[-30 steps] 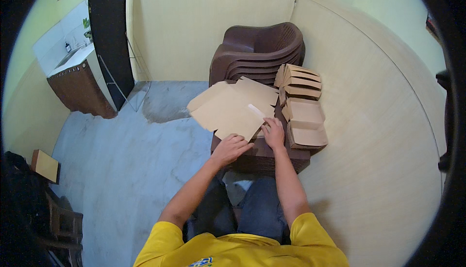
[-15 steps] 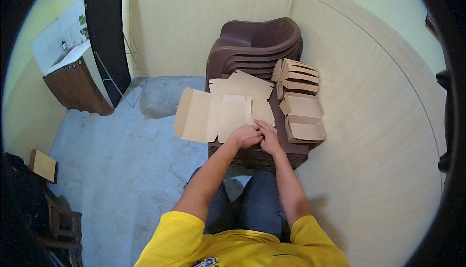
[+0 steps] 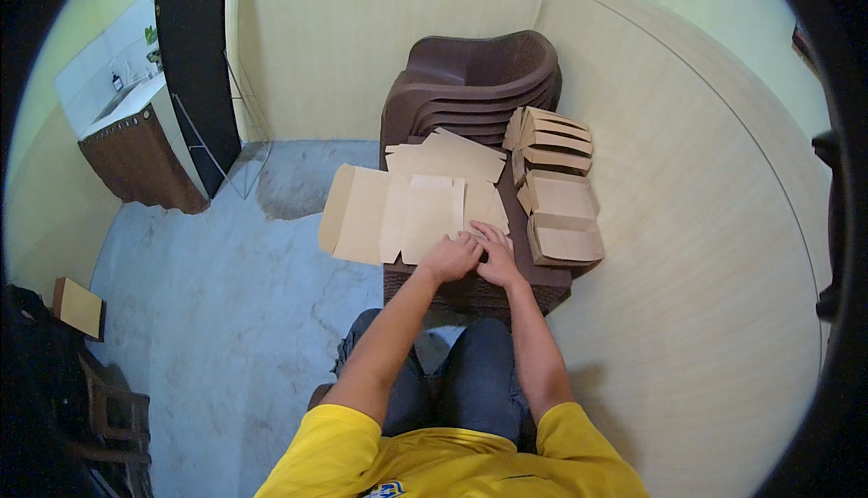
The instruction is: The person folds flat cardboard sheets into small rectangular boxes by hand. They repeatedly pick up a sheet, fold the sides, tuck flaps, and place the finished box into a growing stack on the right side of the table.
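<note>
I had both hands flat on the unfolded carton: left hand, right hand, fingers extended, gripping nothing. Folded boxes sat right.

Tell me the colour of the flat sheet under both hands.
Light kraft brown; the unfolded cardboard sheet shows best in the head view.

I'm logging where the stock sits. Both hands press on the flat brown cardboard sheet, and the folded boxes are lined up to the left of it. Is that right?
Not quite. In the head view the folded boxes sit to the right of the flat cardboard sheet, not the left. The left hand and right hand do both press on the sheet's near edge.
</note>
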